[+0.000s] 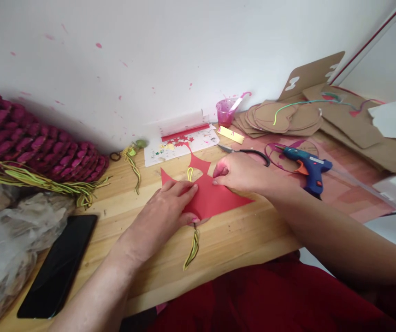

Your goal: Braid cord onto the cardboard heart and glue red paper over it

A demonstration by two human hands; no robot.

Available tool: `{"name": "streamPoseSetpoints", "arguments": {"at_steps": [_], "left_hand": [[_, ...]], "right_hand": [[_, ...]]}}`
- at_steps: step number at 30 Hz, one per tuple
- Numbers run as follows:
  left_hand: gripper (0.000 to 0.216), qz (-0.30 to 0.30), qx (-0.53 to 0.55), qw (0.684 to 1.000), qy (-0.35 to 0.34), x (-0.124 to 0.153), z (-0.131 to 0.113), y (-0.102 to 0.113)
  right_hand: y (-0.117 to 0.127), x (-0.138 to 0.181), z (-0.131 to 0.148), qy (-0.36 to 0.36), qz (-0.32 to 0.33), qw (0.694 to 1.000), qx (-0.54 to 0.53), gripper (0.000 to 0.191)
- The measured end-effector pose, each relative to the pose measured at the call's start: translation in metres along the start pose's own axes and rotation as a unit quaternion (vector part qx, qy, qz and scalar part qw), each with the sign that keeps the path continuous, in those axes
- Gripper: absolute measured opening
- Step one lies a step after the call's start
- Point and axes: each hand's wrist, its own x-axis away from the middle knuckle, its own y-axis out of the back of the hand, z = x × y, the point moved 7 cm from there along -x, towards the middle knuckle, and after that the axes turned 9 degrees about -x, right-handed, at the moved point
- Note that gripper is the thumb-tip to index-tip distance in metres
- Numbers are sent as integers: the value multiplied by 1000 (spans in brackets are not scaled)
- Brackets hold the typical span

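Observation:
A cut sheet of red paper (206,198) with pointed corners lies on the wooden table in front of me. My left hand (170,203) holds it at its left side, fingers on top and thumb at the lower edge. My right hand (230,173) is closed in a pinch at the paper's upper right edge; its fingertips are partly hidden. A yellow cord loop (190,174) shows above the paper. Below it hangs a yellow-green and dark tassel (192,251), near my left thumb. Black-handled scissors (242,151) lie just beyond my right hand.
At right are a blue glue gun (306,166) and stacked cardboard pieces (280,117). A plastic cup (226,110) with pink liquid stands by the wall. A white sheet (151,157) bears small stars. At left are a black phone (57,267), plastic bags (7,253) and a magenta stacked piece (35,138).

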Motion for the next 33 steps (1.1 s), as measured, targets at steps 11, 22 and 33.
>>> {"name": "streamPoseSetpoints", "arguments": {"at_steps": [11,22,33], "left_hand": [[55,-2,14,1000,-8,2,2,3],[53,-26,15,999,-22,3,1,3],[51,-22,10,999,-23,3,-2,3]], "right_hand": [[2,3,5,-22,7,1000,-7,13],[0,0,3,-16,12,1000,8,18],[-1,0,5,7,10,1000,17,19]]}}
